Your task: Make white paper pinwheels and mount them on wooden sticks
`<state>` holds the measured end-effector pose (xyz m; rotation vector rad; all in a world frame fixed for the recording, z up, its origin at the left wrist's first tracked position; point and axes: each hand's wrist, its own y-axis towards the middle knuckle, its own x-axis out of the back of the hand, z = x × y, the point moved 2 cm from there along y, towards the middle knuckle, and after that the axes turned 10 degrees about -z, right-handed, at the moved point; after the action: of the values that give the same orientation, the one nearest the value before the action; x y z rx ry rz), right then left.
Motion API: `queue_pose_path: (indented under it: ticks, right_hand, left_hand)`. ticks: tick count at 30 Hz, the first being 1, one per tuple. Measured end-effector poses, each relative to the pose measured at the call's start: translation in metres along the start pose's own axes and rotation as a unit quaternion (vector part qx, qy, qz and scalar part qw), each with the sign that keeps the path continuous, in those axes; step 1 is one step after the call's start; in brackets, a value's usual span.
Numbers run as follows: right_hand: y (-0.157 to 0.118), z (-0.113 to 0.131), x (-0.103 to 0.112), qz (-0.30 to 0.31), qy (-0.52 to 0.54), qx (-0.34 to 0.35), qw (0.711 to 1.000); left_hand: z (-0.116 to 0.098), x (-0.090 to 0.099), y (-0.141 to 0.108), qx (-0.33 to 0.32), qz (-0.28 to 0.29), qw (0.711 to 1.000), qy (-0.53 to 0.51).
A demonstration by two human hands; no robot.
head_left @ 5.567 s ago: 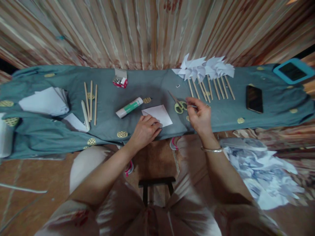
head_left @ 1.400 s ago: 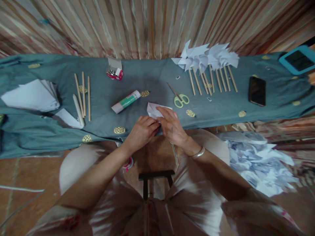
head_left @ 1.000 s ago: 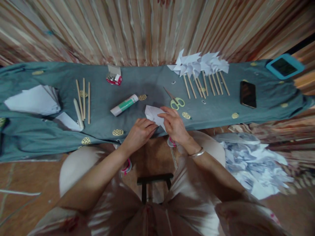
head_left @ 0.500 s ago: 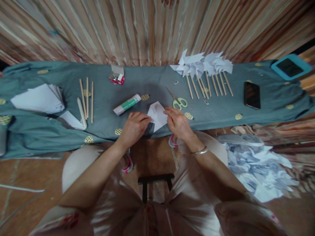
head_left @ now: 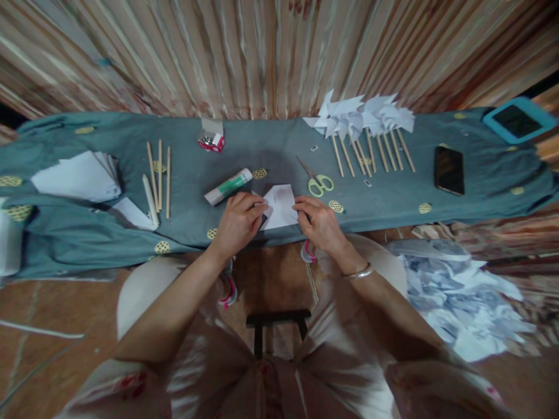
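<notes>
Between my hands, near the front edge of the cloth, is a white sheet of paper with cut, partly lifted flaps. My left hand pinches its left side between thumb and fingers. On the other side, my right hand has its fingertips closed at the paper's right edge. A glue stick with a green label lies just beyond my left hand. Scissors with pale green handles rest beyond my right hand.
Paper pinwheels on wooden sticks lie at the back right, near a phone and a blue-framed device. A small red box, loose sticks and stacked paper are leftward. A bag of paper pieces sits low right.
The paper between my hands has turned and its flaps lie differently. My hands stay at its two sides, fingers slightly shifted. The whole view has moved a little.
</notes>
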<state>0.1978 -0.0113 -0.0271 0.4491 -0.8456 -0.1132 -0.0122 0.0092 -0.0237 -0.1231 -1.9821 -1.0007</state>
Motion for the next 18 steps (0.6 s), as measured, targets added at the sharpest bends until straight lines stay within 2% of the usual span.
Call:
queue_pose_path:
  ticks: [2,7,18]
  right_hand:
    - [0.0,0.001,0.0,-0.004,-0.007,0.007,1.0]
    - [0.001,0.003,0.001,0.004,-0.025,0.021,0.999]
    - [0.0,0.002,0.003,0.029,-0.027,0.034,0.999]
  left_hand:
    - [-0.009,0.001,0.0,-0.013,0.002,1.0,-0.009]
    - [-0.025,-0.004,-0.002,-0.063,0.049,0.997,-0.003]
    - [-0.028,-0.008,-0.001,-0.09,0.038,0.995,0.028]
